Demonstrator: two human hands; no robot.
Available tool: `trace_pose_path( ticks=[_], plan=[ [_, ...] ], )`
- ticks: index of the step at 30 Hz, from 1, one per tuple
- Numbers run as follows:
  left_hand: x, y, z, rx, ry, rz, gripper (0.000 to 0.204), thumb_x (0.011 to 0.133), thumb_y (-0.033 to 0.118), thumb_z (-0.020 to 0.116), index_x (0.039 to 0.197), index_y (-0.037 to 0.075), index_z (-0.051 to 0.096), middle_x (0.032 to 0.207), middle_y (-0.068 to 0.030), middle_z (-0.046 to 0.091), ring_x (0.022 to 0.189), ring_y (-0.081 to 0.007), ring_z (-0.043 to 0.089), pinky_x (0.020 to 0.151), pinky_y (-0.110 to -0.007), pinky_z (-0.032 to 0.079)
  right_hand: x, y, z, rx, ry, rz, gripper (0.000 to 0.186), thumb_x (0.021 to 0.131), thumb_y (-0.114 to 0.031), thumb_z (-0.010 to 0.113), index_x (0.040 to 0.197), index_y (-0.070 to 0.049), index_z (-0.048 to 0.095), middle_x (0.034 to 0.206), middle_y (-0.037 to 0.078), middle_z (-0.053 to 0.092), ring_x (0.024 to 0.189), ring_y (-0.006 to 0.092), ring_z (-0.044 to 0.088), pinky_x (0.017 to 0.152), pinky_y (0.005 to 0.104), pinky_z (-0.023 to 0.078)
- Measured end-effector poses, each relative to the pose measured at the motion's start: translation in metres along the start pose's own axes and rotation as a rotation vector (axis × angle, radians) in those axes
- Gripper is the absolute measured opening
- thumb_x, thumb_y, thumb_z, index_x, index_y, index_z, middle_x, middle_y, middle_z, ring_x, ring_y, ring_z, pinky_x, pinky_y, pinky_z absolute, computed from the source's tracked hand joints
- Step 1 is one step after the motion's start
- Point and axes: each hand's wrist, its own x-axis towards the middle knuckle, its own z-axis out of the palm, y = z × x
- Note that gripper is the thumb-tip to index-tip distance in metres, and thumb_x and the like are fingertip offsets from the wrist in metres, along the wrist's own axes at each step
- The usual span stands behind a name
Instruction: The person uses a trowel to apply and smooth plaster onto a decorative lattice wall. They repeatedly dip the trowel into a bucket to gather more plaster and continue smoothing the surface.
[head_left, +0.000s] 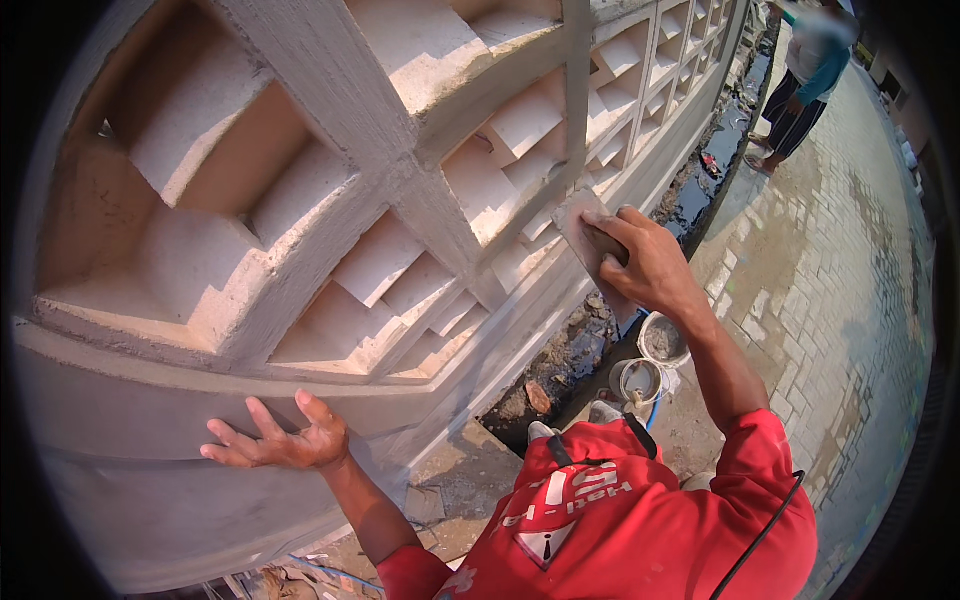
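My right hand [650,258] grips a flat rectangular plastering float [592,232], its face dusty grey, held up beside the openwork wall. Whether the float touches the wall I cannot tell. On the other side, my left hand [285,438] is open with fingers spread and nothing in it. It is close to the smooth grey band [150,410] below the openings; contact is unclear. The pale plastered wall [385,185] has square openings with stepped blocks [380,258] set inside.
Two buckets [664,338] stand near my feet, one holding grey material. A narrow drainage ditch [690,205] with dark water runs along the wall's foot. Paving blocks [790,310] cover the ground to the right. Another person [812,62] stands beyond the ditch's far end.
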Motion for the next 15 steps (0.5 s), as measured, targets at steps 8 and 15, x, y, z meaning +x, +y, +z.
trace_pose_path(
  ticks=[8,15],
  plan=[
    [0.000,0.000,-0.002,-0.006,-0.020,-0.018,0.049,0.088,0.032,0.059,0.132,0.012,0.051,0.152,-0.0195,0.029,0.144,-0.0473,0.012,0.110,-0.067,0.019,0.051,-0.016,-0.029,-0.318,-0.195,-0.141,0.048,0.066,-0.011,0.055,0.112,-0.007,0.068,0.093,0.018,0.063,0.085,0.0371,0.064,0.082,0.0448,0.051],
    [-0.001,-0.001,-0.002,0.001,-0.026,-0.009,0.049,0.088,0.031,0.058,0.132,0.012,0.051,0.152,-0.0209,0.029,0.143,-0.0507,0.012,0.108,-0.069,0.020,0.069,-0.010,-0.026,-0.279,-0.285,-0.214,0.043,0.069,-0.014,0.056,0.110,-0.008,0.068,0.097,0.020,0.065,0.095,0.0377,0.063,0.087,0.0453,0.050]
  ],
)
